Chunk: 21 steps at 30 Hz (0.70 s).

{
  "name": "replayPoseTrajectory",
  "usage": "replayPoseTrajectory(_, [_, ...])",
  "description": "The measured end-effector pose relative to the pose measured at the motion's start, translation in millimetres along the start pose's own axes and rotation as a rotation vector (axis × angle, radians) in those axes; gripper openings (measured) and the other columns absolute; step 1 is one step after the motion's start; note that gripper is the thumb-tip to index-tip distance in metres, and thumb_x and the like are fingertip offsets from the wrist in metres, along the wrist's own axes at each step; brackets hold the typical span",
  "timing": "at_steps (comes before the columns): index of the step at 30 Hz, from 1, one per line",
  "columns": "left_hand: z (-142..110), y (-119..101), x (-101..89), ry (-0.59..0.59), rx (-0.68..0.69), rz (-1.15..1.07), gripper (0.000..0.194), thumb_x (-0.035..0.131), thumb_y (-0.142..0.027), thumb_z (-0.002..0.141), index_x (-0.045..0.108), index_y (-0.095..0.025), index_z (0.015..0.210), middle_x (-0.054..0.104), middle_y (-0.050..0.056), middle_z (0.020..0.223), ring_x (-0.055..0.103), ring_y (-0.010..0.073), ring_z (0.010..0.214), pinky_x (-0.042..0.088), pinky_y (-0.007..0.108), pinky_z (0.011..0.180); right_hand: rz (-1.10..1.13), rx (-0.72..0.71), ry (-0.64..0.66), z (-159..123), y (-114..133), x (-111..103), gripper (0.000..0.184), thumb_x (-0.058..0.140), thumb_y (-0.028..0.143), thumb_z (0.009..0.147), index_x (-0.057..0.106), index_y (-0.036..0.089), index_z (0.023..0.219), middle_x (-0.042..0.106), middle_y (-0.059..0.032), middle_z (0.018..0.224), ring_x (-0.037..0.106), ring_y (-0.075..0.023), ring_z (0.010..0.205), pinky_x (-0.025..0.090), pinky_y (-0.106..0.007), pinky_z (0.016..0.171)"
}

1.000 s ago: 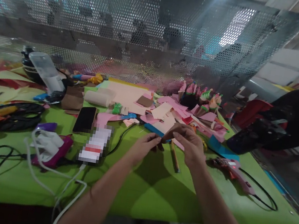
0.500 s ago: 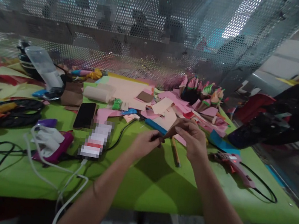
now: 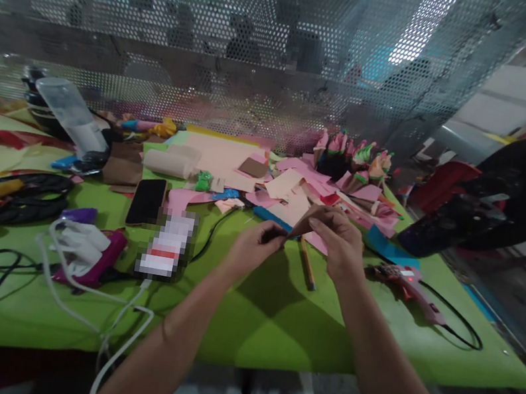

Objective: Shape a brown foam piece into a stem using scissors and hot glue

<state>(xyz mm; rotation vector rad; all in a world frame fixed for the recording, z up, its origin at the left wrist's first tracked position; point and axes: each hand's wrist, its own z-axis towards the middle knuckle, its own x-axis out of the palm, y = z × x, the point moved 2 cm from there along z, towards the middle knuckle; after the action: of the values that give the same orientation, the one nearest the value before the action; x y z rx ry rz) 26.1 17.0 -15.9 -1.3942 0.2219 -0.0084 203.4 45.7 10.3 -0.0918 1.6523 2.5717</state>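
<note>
L hand (image 3: pixel 258 244) curled in vs earlier, it & R hand (image 3: pixel 341 247) pinching brown paper (image 3: pixel 301 223); txt on lit phone (image 3: pixel 167 245) blurred.

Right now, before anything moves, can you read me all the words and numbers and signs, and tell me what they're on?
None can be read.
White thing with a red stripe: too blocky to read.
Pink tool: has a pale patch and red light; any marks are too small and blurred.
Black phone: dark screen, no words show.
Brown paper held up: no writing shows.
</note>
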Motion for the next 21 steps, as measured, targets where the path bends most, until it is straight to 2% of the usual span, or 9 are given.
replayPoseTrajectory(4, [0.5, 0.3, -1.8, -0.011, 0.015, 0.137, 0.009, 0.057, -0.024, 0.084, 0.064, -0.019, 0.087, 0.069, 0.003, 0.081, 0.062, 0.0174, 0.077, 0.046, 0.028, 0.072, 0.001, -0.007, -0.006, -0.2, 2.0, 1.5, 0.015, 0.074, 0.035, 0.075, 0.070, 0.023, 0.065, 0.067, -0.0056, 0.090, 0.061, -0.0258, 0.095, 0.051, -0.043, 0.088])
replayPoseTrajectory(8, [-1.5, -7.8, -4.8, -0.041, 0.026, 0.307, 0.007, 0.056, -0.020, 0.083, 0.063, -0.019, 0.083, 0.068, 0.002, 0.081, 0.060, 0.0175, 0.077, 0.044, 0.028, 0.070, -0.012, 0.005, -0.022, 0.0, -0.1, 1.5, 0.015, 0.076, 0.034, 0.072, 0.070, 0.021, 0.065, 0.065, -0.0052, 0.094, 0.061, -0.0244, 0.094, 0.051, -0.043, 0.087])
replayPoseTrajectory(10, [-2.3, -11.7, -5.0, -0.040, 0.013, 0.322, 0.008, 0.053, -0.020, 0.084, 0.061, -0.020, 0.082, 0.067, 0.002, 0.080, 0.060, 0.0173, 0.076, 0.043, 0.029, 0.071, -0.019, -0.001, -0.008, -0.4, 0.5, 1.9, 0.015, 0.075, 0.032, 0.072, 0.069, 0.021, 0.065, 0.065, -0.0051, 0.093, 0.061, -0.0239, 0.094, 0.049, -0.043, 0.089])
replayPoseTrajectory(12, [-2.1, -13.1, -4.0, -0.029, -0.007, 0.245, 0.008, 0.052, -0.021, 0.086, 0.059, -0.019, 0.083, 0.066, 0.002, 0.079, 0.060, 0.0170, 0.077, 0.043, 0.029, 0.072, -0.033, -0.014, 0.005, -0.9, 1.8, 2.4, 0.014, 0.075, 0.031, 0.073, 0.070, 0.021, 0.064, 0.065, -0.0049, 0.091, 0.061, -0.0238, 0.095, 0.048, -0.043, 0.090])
replayPoseTrajectory(17, [1.2, -8.0, -0.6, 0.024, -0.089, -0.132, 0.008, 0.059, -0.026, 0.083, 0.057, -0.018, 0.084, 0.062, 0.000, 0.075, 0.059, 0.0140, 0.070, 0.046, 0.027, 0.070, -0.011, 0.027, 0.048, -2.0, 0.5, 4.5, 0.014, 0.078, 0.033, 0.071, 0.071, 0.022, 0.066, 0.066, -0.0047, 0.095, 0.062, -0.0239, 0.095, 0.049, -0.041, 0.088])
replayPoseTrajectory(19, [1.9, -7.0, -2.0, 0.004, -0.120, -0.186, 0.008, 0.061, -0.025, 0.082, 0.056, -0.018, 0.081, 0.059, -0.002, 0.070, 0.057, 0.0121, 0.066, 0.044, 0.025, 0.066, 0.024, 0.043, 0.069, -2.0, 0.2, 4.8, 0.018, 0.079, 0.038, 0.070, 0.071, 0.023, 0.067, 0.068, -0.0045, 0.100, 0.063, -0.0248, 0.100, 0.049, -0.039, 0.089])
replayPoseTrajectory(21, [2.0, -7.6, -4.7, -0.037, -0.139, -0.211, 0.008, 0.060, -0.024, 0.082, 0.057, -0.017, 0.079, 0.057, -0.003, 0.066, 0.054, 0.0108, 0.062, 0.041, 0.024, 0.063, 0.082, 0.065, 0.096, -2.0, 0.8, 4.8, 0.027, 0.073, 0.049, 0.076, 0.071, 0.023, 0.067, 0.070, -0.0044, 0.097, 0.064, -0.0251, 0.101, 0.049, -0.037, 0.089])
